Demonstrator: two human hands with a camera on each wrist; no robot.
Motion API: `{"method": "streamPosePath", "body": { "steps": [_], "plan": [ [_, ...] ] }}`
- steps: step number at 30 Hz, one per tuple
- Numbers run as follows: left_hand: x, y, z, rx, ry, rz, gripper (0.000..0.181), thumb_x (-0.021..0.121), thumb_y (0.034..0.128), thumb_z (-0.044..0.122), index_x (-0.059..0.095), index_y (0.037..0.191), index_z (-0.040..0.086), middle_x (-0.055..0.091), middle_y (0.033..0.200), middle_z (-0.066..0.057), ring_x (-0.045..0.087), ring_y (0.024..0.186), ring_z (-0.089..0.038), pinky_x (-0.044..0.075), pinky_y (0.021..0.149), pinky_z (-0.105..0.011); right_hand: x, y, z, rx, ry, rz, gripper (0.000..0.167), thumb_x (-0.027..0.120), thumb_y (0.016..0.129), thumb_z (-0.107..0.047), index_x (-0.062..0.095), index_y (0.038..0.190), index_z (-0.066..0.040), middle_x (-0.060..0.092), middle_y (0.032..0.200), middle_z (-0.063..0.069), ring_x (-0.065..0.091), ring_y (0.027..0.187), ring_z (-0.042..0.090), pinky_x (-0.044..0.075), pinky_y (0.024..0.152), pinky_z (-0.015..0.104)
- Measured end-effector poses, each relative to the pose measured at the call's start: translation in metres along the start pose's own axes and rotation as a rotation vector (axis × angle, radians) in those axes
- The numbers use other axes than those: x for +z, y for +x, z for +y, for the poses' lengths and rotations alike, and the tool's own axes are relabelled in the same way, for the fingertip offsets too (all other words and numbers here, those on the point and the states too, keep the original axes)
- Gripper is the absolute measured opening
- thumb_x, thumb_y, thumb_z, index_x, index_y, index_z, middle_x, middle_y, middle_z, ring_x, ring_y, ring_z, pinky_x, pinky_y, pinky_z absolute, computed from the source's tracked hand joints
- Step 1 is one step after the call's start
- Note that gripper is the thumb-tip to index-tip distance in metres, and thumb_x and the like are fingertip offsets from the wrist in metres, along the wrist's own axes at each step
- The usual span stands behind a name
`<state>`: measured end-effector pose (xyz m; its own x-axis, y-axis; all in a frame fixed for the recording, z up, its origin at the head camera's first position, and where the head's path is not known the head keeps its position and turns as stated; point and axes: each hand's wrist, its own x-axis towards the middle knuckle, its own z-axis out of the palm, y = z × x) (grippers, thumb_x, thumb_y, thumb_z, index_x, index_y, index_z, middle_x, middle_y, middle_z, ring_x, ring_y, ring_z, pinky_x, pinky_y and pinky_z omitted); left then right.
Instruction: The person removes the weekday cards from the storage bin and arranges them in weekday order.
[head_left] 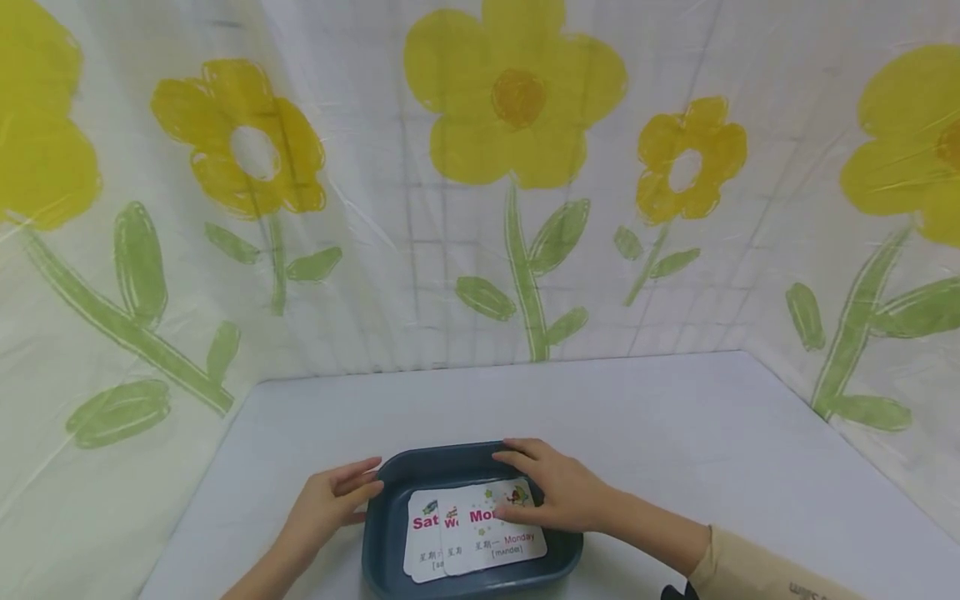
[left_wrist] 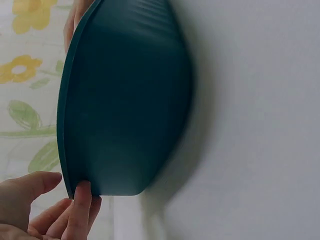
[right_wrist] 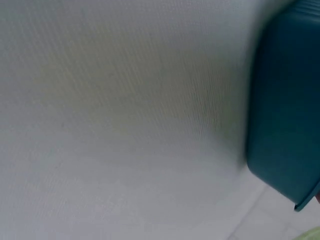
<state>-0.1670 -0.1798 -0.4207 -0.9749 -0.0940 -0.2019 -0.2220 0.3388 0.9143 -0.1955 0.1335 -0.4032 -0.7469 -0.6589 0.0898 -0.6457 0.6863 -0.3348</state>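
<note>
Three cards (head_left: pixel 480 540) are kept together by a tray (head_left: pixel 450 467), seemingly steadied between left hand (head_left: pixel 326 504) and right hand (head_left: pixel 564 492), both unclenched.

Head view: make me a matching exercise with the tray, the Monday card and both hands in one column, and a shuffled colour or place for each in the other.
Things
1. Tray
2. Monday card
3. Left hand
4. Right hand

Colour or place
A. White, lying inside the tray
B. Over the tray's right side, partly hiding a card
C. Dark blue-green
D. At the tray's left end

Right pairs: 1-C, 2-A, 3-D, 4-B
</note>
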Motion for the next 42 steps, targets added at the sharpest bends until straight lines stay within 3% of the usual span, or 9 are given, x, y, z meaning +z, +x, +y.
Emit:
{"method": "streamPosePath", "body": {
  "steps": [6,11,26,34,42],
  "plan": [
    [0.004,-0.006,-0.007,-0.029,-0.062,0.012,0.049,0.071,0.0803,0.021,0.057,0.123,0.002,0.059,0.12,-0.023,0.065,0.098,-0.03,0.057,0.068,-0.038,0.006,0.001,-0.001,-0.069,-0.098,0.001,0.077,0.047,0.078,-0.073,0.047,0.135,-0.021,0.04,0.142,0.004,0.042,0.127,0.022,0.048,0.091,0.044],
    [0.006,-0.01,-0.011,-0.042,-0.048,0.016,0.049,0.07,0.0821,0.026,0.057,0.121,-0.002,0.06,0.117,-0.023,0.064,0.098,-0.031,0.057,0.069,-0.039,0.009,0.004,-0.002,-0.133,-0.183,-0.026,0.079,0.055,0.074,-0.072,0.049,0.133,-0.019,0.044,0.139,0.004,0.043,0.125,0.021,0.051,0.087,0.04],
    [0.009,-0.011,-0.022,-0.081,-0.063,0.019,0.07,0.066,0.0802,0.047,0.053,0.124,-0.005,0.054,0.126,-0.024,0.057,0.11,-0.036,0.056,0.072,-0.038,0.024,0.012,0.0,-0.117,-0.239,-0.184,0.077,0.057,0.07,-0.073,0.054,0.127,-0.02,0.054,0.129,-0.002,0.05,0.119,0.016,0.049,0.091,0.037],
    [0.011,-0.014,-0.023,-0.112,-0.08,0.042,0.072,0.066,0.0795,0.05,0.054,0.124,-0.006,0.054,0.126,-0.024,0.056,0.111,-0.036,0.056,0.074,-0.039,0.025,0.016,-0.003,-0.098,-0.234,-0.256,0.095,0.06,0.063,-0.077,0.045,0.135,-0.017,0.048,0.134,0.003,0.047,0.121,0.019,0.05,0.089,0.039],
    [0.013,-0.014,-0.024,-0.122,-0.088,0.054,0.072,0.066,0.0795,0.05,0.054,0.124,-0.005,0.053,0.126,-0.023,0.056,0.112,-0.036,0.055,0.075,-0.039,0.024,0.022,-0.007,-0.063,-0.197,-0.293,0.099,0.07,0.056,-0.072,0.044,0.134,-0.017,0.046,0.122,-0.002,0.044,0.104,0.01,0.05,0.085,0.027]
  ]
}}
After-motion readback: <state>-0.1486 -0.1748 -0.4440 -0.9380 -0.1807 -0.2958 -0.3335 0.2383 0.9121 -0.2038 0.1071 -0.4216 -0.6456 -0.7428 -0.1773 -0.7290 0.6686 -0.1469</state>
